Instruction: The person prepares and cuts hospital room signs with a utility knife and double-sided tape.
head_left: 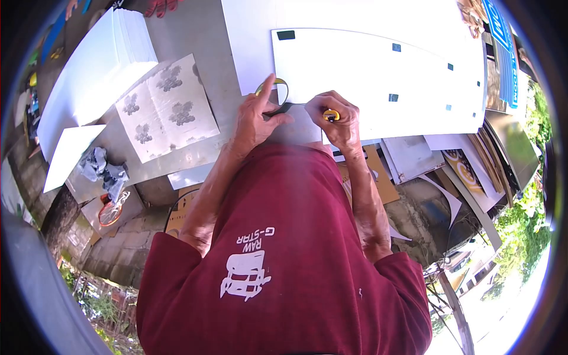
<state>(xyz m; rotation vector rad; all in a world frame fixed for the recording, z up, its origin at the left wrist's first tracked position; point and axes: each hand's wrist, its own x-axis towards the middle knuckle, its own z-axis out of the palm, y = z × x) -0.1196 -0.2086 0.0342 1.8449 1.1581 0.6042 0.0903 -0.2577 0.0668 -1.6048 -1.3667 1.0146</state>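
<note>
**Two hands meet over a dark strip at the edge of a white sheet**

The person in the dark red shirt leans over a grey metal table [195, 29], both arms reaching forward. The left hand [254, 121] lies mostly open and grips nothing. Its forefinger stretches out beside a yellowish tape roll [279, 84], and its thumb rests at the end of a dark strip [281, 109]. That strip lies between the two hands, at the near edge of a large white sheet [355, 71].

The right hand [336, 118] is curled tight around a yellow-handled tool [331, 114], held just beside the strip's other end. Only a little of the tool shows, so I cannot tell what kind it is. Small black tape patches [286, 35] dot the white sheet.

Left of the hands lies a printed sheet [168, 106] with grey flower shapes, and beyond it a stack of white boards [97, 65]. A crumpled cloth [103, 168] sits at the table's near left edge. At the top edge, another person's fingers [161, 6] just enter view.
</note>
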